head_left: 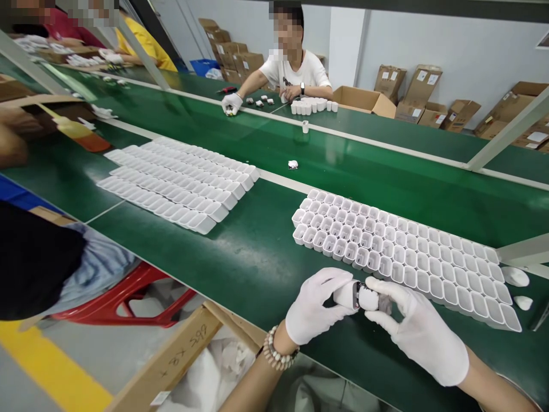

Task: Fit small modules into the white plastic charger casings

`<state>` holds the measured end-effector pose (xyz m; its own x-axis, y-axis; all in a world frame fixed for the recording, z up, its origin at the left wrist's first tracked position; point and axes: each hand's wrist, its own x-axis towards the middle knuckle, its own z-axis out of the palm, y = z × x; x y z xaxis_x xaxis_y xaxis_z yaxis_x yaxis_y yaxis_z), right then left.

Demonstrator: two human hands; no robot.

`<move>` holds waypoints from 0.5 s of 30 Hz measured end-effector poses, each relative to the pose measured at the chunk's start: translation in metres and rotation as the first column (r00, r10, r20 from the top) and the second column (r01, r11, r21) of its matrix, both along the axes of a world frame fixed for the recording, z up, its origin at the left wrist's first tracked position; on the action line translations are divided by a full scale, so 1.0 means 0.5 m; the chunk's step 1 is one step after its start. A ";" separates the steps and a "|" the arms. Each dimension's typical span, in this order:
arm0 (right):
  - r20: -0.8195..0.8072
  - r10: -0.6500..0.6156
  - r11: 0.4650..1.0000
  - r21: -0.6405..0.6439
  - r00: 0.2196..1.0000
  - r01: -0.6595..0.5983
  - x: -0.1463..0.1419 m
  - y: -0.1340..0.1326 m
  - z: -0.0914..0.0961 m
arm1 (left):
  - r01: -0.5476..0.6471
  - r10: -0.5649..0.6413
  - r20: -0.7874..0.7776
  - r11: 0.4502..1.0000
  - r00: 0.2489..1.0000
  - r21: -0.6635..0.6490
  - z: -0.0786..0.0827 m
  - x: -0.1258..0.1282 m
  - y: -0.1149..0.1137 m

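My left hand (315, 306), in a white glove, is closed around a small white plastic cup (344, 294) lying on its side. Between the thumb and fingers of my right hand (418, 323), also gloved, is a small rounded white part (368, 298) with a dark inner edge. The two pieces meet end to end, or nearly so, above the green table; the exact contact is too small to make out. Just beyond my hands stand rows of open white cups (397, 272), some with dark marks inside.
More rows of white cups (189, 220) lie to the left. A green conveyor belt (360, 166) carries a small white part (293, 165) and a cup (305, 127). A co-worker (295, 71) sits opposite. An open carton (180, 357) and red stool (128, 300) are below the table edge.
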<state>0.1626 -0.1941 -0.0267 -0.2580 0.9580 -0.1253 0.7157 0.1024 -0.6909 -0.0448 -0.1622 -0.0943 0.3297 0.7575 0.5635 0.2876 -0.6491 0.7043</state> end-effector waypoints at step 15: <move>0.012 0.117 0.992 0.053 0.993 -0.117 -0.011 0.003 -0.023 | 0.061 -0.061 -0.005 0.998 0.998 -0.023 -0.004 0.002 -0.003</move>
